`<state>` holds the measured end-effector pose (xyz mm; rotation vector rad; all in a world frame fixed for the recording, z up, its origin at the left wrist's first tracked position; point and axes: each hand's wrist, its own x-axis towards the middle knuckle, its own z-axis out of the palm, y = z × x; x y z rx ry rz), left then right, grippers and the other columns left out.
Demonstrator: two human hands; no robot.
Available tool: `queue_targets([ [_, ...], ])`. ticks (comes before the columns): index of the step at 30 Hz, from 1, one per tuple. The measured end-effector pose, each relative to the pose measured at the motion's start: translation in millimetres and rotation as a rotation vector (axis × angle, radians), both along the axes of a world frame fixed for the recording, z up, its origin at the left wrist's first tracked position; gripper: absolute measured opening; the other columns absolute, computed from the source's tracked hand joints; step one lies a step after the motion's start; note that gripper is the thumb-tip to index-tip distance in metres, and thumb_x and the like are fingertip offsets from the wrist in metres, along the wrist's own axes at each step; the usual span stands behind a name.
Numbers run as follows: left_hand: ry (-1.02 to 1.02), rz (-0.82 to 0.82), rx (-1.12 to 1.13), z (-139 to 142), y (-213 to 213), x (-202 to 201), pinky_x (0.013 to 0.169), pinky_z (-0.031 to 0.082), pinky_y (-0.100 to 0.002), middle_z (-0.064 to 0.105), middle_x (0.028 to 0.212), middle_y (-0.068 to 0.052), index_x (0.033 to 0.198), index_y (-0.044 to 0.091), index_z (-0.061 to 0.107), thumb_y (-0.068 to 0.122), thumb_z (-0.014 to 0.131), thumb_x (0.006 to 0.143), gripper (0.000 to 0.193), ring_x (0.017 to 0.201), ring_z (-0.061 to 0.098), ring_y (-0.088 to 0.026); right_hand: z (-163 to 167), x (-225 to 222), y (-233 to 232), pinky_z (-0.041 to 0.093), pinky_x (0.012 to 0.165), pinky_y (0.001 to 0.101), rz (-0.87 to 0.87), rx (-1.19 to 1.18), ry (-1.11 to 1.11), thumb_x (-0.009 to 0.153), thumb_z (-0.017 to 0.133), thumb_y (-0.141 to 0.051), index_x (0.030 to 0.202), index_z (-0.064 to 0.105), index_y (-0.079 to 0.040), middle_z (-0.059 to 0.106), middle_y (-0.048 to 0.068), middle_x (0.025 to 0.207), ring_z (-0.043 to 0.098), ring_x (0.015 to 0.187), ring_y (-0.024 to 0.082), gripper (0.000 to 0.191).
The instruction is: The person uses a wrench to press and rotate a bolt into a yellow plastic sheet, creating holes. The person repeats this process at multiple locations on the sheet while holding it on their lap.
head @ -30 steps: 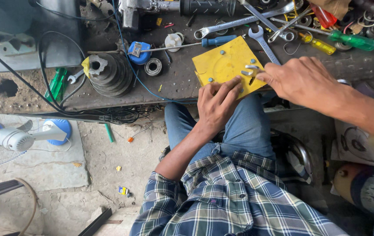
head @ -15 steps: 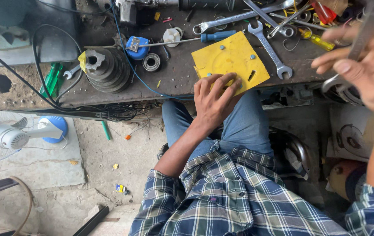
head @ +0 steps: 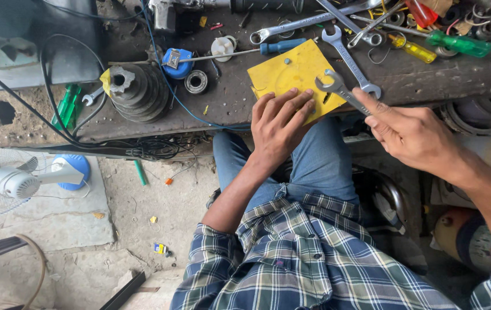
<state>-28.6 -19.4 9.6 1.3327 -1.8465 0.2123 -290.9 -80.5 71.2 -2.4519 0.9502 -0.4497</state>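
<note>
The right hand (head: pixel 414 133), which a second ago rested empty on the square yellow metal plate (head: pixel 291 77) and then lifted off to the right of it, now hovers just beside that plate gripping a short steel open-end spanner (head: pixel 340 90), its head over the plate's right corner.

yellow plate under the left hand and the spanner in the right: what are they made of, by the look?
Yellow plate: probably sheet metal with yellow paint; thin, flat, small holes, scuffed dull surface. Rigid plastic can't be ruled out.
Spanner: steel, likely plated or bare; grey metallic sheen, open-end jaw, held in the right hand. The left hand presses flat on the plate.
</note>
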Motion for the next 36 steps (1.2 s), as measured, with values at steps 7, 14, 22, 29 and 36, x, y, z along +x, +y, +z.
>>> queue_targets([
  [7, -0.025, 0.013, 0.009, -1, 1, -1, 0.112, 0.043, -0.043, 0.069, 0.131, 0.003, 0.119, 0.016, 0.071, 0.023, 0.086, 0.087, 0.037, 0.124, 0.063, -0.018, -3, -1, 1, 0.058, 0.063, 0.0403, -0.07, 0.02, 0.098, 0.093, 0.066, -0.005, 0.155, 0.05, -0.02, 0.074, 0.017, 0.085, 0.071, 0.066, 0.03, 0.065],
  [14, -0.019, 0.022, 0.025, -1, 2, -4, 0.111, 0.043, -0.042, 0.069, 0.132, 0.005, 0.118, 0.017, 0.071, 0.023, 0.086, 0.086, 0.036, 0.123, 0.063, -0.017, -5, -1, 7, 0.058, 0.069, 0.0368, -0.015, -0.003, -0.038, 0.095, 0.062, -0.002, 0.155, 0.052, -0.012, 0.074, 0.018, 0.092, 0.072, 0.079, 0.028, 0.062],
  [22, -0.036, 0.028, 0.022, 0, 3, -2, 0.111, 0.043, -0.042, 0.069, 0.131, 0.005, 0.12, 0.018, 0.071, 0.022, 0.086, 0.085, 0.038, 0.123, 0.063, -0.016, -4, 2, 10, 0.056, 0.067, 0.0361, -0.053, -0.034, -0.08, 0.097, 0.061, -0.001, 0.156, 0.051, -0.01, 0.072, 0.016, 0.088, 0.069, 0.073, 0.025, 0.06],
  [29, -0.026, 0.031, 0.013, 0, 3, -3, 0.11, 0.043, -0.042, 0.069, 0.131, 0.004, 0.119, 0.016, 0.071, 0.022, 0.086, 0.086, 0.036, 0.123, 0.063, -0.016, -8, 1, 7, 0.055, 0.065, 0.0347, -0.127, 0.039, -0.096, 0.1, 0.06, 0.001, 0.157, 0.049, -0.011, 0.066, 0.011, 0.074, 0.065, 0.062, 0.018, 0.059],
  [36, -0.011, 0.03, 0.011, -1, 1, -4, 0.11, 0.042, -0.042, 0.069, 0.131, 0.005, 0.118, 0.016, 0.071, 0.023, 0.086, 0.087, 0.036, 0.122, 0.063, -0.016, -11, 1, 2, 0.056, 0.066, 0.0366, -0.101, 0.008, -0.101, 0.099, 0.058, 0.002, 0.156, 0.051, -0.009, 0.071, 0.017, 0.085, 0.07, 0.069, 0.025, 0.058],
])
